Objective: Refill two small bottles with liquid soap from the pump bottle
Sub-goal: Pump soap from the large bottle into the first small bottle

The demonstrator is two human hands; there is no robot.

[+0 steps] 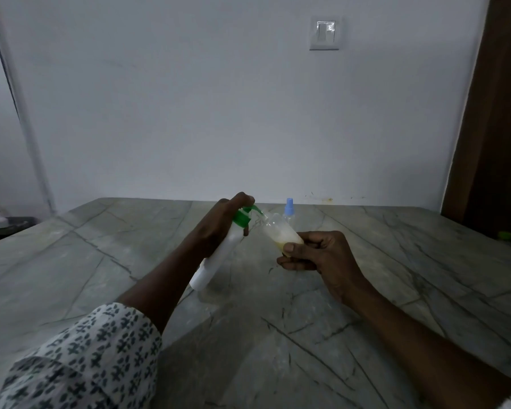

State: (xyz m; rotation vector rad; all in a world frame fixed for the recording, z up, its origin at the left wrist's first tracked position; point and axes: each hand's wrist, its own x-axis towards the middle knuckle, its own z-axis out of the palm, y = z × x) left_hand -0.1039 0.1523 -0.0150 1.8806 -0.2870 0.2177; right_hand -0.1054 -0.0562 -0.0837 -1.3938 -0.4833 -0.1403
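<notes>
The room is dim, and part of the white pump bottle (211,268) is hidden behind the left hand (219,225), whose fingers wrap its upper body while 1 fingertip curls over the green pump head (242,221). Whether the bottle's lower end touches the marble table (381,290) or hangs just above it cannot be told. The base of the small clear bottle (281,231) is covered by the right hand (322,252), which pinches it between the thumb and curled fingers. A small green object (505,236) at the table's 3 o'clock edge is too blurred to name. The clear bottle is tilted with its mouth toward 11 o'clock, and a little pale yellow liquid is pooled at its low end beside the thumb. The pump's nozzle meets that mouth. A blue-capped bottle (289,206) stands upright on the table at 12 o'clock of the held one, just behind it, and its contents are hard to make out. The pump bottle leans with its head toward 1 o'clock, and its body runs out of the grip toward 7 o'clock. A patterned sleeve (86,355) covers the left forearm.
</notes>
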